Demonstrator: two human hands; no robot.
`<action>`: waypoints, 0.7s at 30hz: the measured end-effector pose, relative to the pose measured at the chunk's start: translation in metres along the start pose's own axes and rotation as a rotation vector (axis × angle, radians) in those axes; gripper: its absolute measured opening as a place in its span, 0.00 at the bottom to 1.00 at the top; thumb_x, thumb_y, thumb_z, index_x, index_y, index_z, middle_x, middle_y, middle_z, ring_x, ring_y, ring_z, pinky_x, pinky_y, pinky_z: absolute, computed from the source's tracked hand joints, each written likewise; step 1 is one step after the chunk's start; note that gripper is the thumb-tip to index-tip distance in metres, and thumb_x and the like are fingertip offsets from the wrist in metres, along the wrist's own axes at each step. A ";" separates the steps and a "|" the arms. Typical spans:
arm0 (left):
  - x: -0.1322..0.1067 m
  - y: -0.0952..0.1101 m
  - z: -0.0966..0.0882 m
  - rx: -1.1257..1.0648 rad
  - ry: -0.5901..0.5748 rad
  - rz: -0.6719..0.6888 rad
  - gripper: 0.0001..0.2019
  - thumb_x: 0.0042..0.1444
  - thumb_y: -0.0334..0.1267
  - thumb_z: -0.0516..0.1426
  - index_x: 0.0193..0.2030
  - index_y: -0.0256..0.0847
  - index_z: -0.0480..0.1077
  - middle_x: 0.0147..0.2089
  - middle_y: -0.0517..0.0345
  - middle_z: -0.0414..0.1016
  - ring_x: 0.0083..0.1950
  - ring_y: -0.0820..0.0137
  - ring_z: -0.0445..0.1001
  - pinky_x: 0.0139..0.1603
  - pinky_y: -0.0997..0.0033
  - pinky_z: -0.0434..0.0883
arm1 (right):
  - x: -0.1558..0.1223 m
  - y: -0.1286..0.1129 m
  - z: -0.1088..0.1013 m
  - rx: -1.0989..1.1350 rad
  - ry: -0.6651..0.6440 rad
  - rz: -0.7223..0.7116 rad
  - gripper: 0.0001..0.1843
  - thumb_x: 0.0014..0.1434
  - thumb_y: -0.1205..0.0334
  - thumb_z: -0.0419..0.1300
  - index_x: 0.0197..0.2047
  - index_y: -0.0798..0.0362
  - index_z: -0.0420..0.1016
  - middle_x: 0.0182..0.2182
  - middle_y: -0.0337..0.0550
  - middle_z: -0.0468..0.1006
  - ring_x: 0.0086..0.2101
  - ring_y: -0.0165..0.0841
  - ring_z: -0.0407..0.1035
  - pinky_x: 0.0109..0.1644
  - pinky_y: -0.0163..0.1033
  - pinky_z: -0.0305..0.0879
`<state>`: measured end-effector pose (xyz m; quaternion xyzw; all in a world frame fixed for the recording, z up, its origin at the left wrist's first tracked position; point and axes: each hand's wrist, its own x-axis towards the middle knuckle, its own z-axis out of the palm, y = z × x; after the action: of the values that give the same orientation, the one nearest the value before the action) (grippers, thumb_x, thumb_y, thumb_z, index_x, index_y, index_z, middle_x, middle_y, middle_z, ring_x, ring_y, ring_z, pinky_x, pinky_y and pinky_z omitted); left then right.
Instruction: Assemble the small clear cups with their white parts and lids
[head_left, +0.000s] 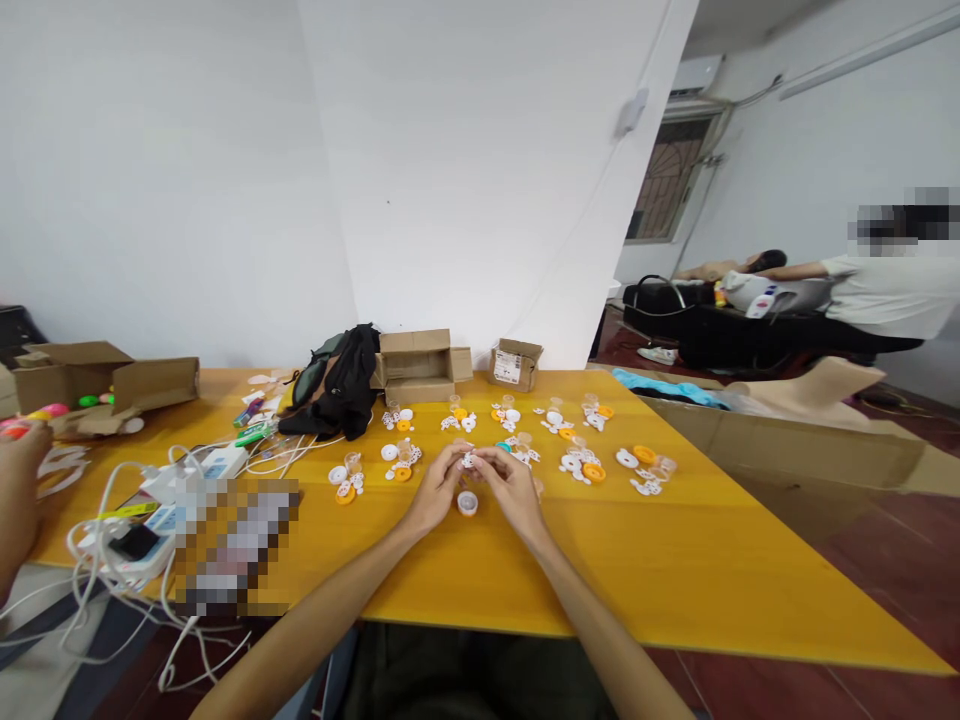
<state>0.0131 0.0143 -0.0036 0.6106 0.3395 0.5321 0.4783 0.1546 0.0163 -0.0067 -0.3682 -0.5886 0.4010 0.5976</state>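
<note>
- Left hand and right hand nearly meet above the counter; thumbs and fingertips of both pinched on one small white piece with dark spots.
- White piece is up between the hands; exact shape hidden by fingers.
- White-rimmed cup just below the hands, on the person's side; contents too small to tell.
- Teal ring just beyond right hand, partly covered.
- Progress, my read: white piece mid-handling, not set down yet.
- Loose clusters spread either side and beyond. Right end: white ring, orange ring, clear cup, spotted bits. Left end similar, with orange disc.
- None of these clusters looks joined up; parts mostly separate, so most seems left.
- Farther back by the wall: black bag, open cardboard box, smaller carton.
- Far left: another person's hand near coloured balls; separate from this work.
</note>
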 end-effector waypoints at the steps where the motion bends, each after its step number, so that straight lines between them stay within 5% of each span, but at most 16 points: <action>1: 0.000 0.000 0.000 -0.002 -0.003 0.003 0.18 0.57 0.52 0.59 0.46 0.41 0.73 0.49 0.51 0.77 0.38 0.68 0.75 0.38 0.70 0.72 | 0.000 0.000 0.000 -0.008 0.002 -0.003 0.17 0.53 0.45 0.64 0.33 0.50 0.78 0.28 0.42 0.82 0.29 0.36 0.74 0.36 0.41 0.72; 21: -0.003 -0.005 -0.003 0.108 -0.079 0.057 0.19 0.61 0.50 0.57 0.53 0.42 0.72 0.50 0.50 0.78 0.46 0.63 0.76 0.52 0.63 0.71 | -0.001 -0.002 0.001 -0.061 0.035 0.015 0.23 0.52 0.37 0.63 0.31 0.50 0.74 0.28 0.43 0.81 0.29 0.37 0.75 0.36 0.42 0.73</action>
<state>0.0101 0.0137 -0.0097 0.6653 0.3311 0.5020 0.4424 0.1533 0.0142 -0.0053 -0.3974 -0.5874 0.3808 0.5933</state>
